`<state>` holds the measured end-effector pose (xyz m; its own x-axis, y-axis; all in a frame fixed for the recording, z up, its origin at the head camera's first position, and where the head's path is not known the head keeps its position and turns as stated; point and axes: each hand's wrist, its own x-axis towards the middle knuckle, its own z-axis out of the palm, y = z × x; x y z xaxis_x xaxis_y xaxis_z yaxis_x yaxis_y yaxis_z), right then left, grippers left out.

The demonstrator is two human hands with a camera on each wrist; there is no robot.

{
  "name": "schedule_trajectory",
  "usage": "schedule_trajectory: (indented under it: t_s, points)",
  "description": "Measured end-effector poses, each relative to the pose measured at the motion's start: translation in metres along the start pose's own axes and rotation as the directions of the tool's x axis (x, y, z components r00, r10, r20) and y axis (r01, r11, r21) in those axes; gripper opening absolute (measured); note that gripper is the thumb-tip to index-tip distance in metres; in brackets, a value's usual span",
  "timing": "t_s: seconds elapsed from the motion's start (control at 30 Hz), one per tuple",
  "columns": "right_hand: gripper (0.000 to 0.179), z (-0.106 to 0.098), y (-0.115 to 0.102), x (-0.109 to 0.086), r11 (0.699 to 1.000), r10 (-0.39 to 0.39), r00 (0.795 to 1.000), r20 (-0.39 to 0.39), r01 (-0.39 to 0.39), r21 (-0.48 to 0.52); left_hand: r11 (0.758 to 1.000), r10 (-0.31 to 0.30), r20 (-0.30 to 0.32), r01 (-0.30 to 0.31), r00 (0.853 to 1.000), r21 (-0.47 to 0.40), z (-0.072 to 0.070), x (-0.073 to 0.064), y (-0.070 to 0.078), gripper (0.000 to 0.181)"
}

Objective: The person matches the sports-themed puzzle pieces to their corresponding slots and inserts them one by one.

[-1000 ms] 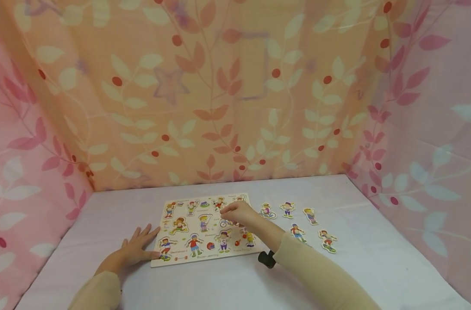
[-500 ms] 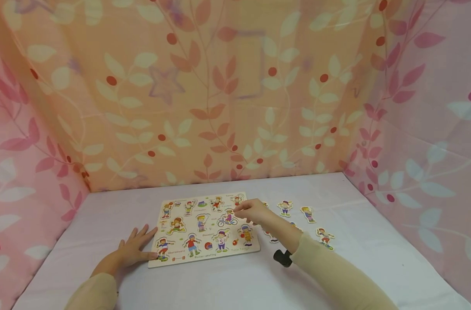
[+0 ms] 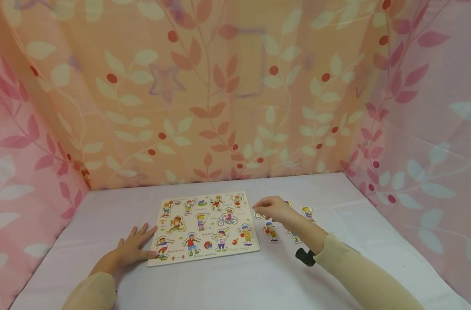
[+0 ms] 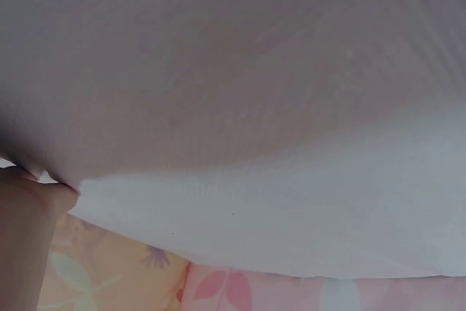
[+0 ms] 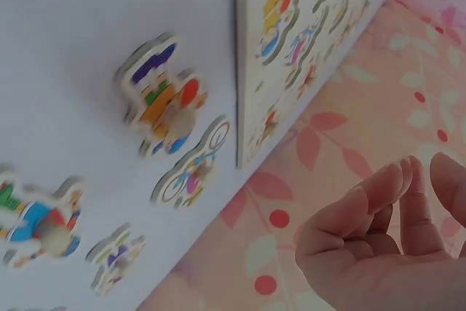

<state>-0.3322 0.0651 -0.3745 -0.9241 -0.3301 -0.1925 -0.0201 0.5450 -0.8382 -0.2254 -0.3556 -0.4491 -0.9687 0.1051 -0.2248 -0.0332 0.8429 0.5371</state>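
Observation:
On the table lies a wooden puzzle board printed with several sports figures. My left hand rests flat by its left edge, fingers spread and thumb touching the near left corner. My right hand hovers beyond the board's right edge over loose figure pieces. In the right wrist view, the right hand's fingers are loosely bent, apart from the thumb, with nothing between them. Near it lie a table tennis player piece and a cyclist piece, each with a round knob. The left wrist view catches little of the left hand.
A golfer piece, a baseball piece and a roller skater piece also lie right of the board; the arm partly covers some. A black wrist camera sits under the right wrist. Patterned curtains enclose the white table.
My right hand has moved right, from over the board to above the loose pieces, uncovering the board's cyclist and tennis pictures. The left hand stays in place.

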Motion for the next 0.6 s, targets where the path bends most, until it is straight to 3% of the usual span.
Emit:
schedule_trajectory:
  t_s: [0.6]
  points:
    - [0.029, -0.055, 0.046, -0.021, 0.999, -0.04, 0.999, -0.001, 0.04, -0.029, 1.0, 0.012, -0.005, -0.012, 1.0, -0.012, 0.003, -0.001, 0.0, 0.098]
